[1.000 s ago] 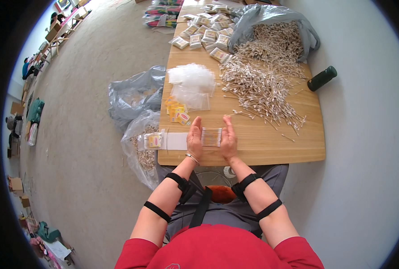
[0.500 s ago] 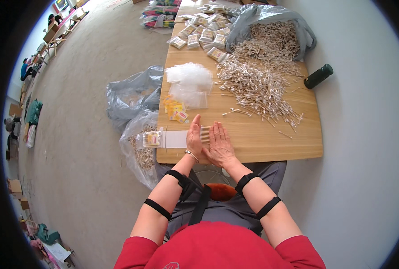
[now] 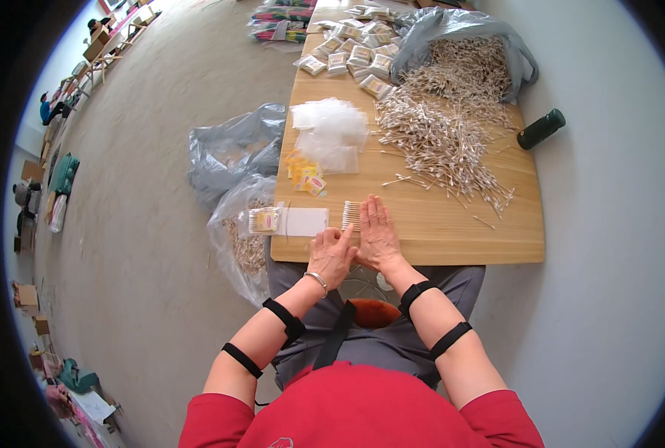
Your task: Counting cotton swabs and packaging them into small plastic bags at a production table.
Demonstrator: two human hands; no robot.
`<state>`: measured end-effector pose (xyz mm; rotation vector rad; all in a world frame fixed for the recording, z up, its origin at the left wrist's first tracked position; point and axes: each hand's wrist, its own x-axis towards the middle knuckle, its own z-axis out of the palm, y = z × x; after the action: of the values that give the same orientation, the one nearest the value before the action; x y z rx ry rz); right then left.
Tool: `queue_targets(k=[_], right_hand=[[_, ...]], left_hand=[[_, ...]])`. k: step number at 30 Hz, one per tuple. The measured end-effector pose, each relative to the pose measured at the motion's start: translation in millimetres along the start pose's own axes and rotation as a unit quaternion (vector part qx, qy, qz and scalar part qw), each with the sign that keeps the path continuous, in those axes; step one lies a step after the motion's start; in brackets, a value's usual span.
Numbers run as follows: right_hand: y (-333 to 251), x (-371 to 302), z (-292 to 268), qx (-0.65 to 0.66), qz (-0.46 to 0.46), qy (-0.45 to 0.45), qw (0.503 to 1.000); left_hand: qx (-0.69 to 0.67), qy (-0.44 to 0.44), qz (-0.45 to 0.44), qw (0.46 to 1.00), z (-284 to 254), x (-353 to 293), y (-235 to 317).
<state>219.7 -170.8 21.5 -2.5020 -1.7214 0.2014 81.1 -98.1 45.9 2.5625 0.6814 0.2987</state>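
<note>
A row of cotton swabs (image 3: 350, 212) lies lined up side by side near the front edge of the wooden table. Against its right end stands my right hand (image 3: 378, 237), fingers straight and together, gripping nothing. My left hand (image 3: 332, 257) is at the row's near left corner, index finger stretched to the swab ends and the other fingers loosely bent. Left of the row lie a white card (image 3: 306, 222) and a clear bag packed with swabs (image 3: 264, 220). Any swabs beneath my right palm are hidden.
A big heap of loose swabs (image 3: 444, 142) spills from a grey plastic bag (image 3: 523, 63). Clear bags (image 3: 329, 131), yellow labels (image 3: 302, 173) and filled packs (image 3: 359, 56) lie at the left. A dark green bottle (image 3: 541, 129) stands by the wall; bags (image 3: 235, 149) sit beside the table.
My left hand has drawn back toward me from the row's left side, its index finger now at the near swab ends. More of the row shows. The whole view has shifted slightly.
</note>
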Motion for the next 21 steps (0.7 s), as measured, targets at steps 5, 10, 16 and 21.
queue_targets(k=[5,10,16,21], right_hand=[[-0.9,0.7,6.1,-0.032,-0.015,0.038,0.999],[0.9,0.6,12.8,-0.043,-0.020,0.069,0.996],[1.8,1.5,16.0,-0.067,-0.023,0.098,0.993],[0.9,1.5,12.5,-0.002,-0.020,0.076,0.997]], left_hand=[[0.035,-0.082,-0.028,0.996,-2.0,-2.9,3.9],[0.035,-0.072,-0.017,0.997,1.5,-4.0,1.8],[0.075,-0.068,-0.005,0.995,5.0,-1.7,2.3],[0.071,-0.096,-0.017,0.993,1.9,5.7,2.7]])
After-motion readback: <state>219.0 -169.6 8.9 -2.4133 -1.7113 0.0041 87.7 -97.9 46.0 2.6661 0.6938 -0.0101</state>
